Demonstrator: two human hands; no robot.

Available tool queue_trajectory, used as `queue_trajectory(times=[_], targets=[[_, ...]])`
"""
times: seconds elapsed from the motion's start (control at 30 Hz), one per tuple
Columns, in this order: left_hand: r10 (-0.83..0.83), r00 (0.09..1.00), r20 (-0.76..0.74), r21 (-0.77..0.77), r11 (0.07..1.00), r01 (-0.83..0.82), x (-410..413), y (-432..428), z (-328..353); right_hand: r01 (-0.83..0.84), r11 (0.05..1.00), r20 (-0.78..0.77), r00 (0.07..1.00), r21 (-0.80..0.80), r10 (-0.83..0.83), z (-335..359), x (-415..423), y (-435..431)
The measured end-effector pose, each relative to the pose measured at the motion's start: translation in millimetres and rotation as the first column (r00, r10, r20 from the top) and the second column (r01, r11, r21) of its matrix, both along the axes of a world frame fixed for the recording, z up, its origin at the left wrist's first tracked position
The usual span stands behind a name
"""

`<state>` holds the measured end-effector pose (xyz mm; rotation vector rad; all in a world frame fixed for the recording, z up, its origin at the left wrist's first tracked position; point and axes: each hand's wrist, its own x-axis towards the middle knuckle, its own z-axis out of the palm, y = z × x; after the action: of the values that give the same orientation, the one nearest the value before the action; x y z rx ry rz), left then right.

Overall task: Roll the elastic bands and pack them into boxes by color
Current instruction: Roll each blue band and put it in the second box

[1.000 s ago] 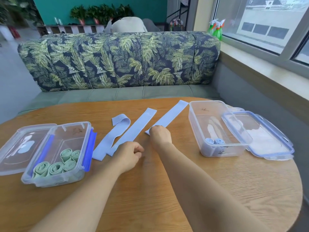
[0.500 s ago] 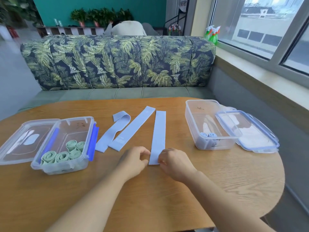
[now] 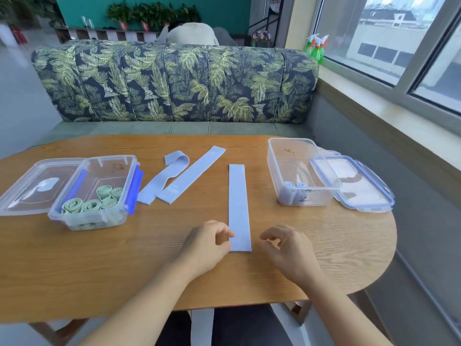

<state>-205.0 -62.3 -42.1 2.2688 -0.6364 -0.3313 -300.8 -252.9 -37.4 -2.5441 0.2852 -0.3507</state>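
In the head view, a flat light-blue elastic band (image 3: 239,203) is lying straight on the round wooden desk (image 3: 99,270), its near end stopping short of the desk's front edge, with bare wood showing on both sides. The left hand (image 3: 207,243) is pinching the band's left edge near that end, its grip closing between forefinger and thumb. The right hand (image 3: 287,243) is hovering just beside the right edge, its grip loosely curled and holding nothing. Two more light-blue strips (image 3: 192,174) are lying between the band and the clear plastic box of green rolls (image 3: 112,168) at left. The clear box with blue rolls (image 3: 277,168) is standing well apart at right, its lid (image 3: 361,186) leaning against it near the desk's rim.
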Motion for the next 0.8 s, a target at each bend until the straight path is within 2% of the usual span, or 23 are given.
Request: queue_trajectory(times=[0.1,0.23,0.5,0.67,0.8], targets=[[-0.08,0.996,0.035,0.059,0.995,0.078,-10.0,-5.5,-1.2,-0.069,0.997,-0.006,0.998,-0.024,0.069,-7.4,-4.4,5.9],[-0.11,0.978,0.179,0.175,0.981,0.078,-12.3,-13.1,0.7,-0.132,0.989,-0.018,0.991,-0.067,0.132,-13.9,0.4,9.6],[-0.189,0.938,0.289,0.273,0.956,0.109,-13.3,-17.4,3.6,-0.117,0.993,-0.062,0.991,-0.026,0.115,-11.1,18.7,13.7],[-0.169,0.95,0.262,0.251,0.963,0.102,-15.3,-16.0,2.9,-0.153,0.987,-0.143,0.979,-0.056,0.144,-9.4,41.0,19.8],[-0.1,0.985,0.14,0.13,0.988,0.082,-16.1,-11.1,4.5,-0.187,0.979,-0.15,0.973,-0.077,0.174,-11.7,39.1,14.4]])
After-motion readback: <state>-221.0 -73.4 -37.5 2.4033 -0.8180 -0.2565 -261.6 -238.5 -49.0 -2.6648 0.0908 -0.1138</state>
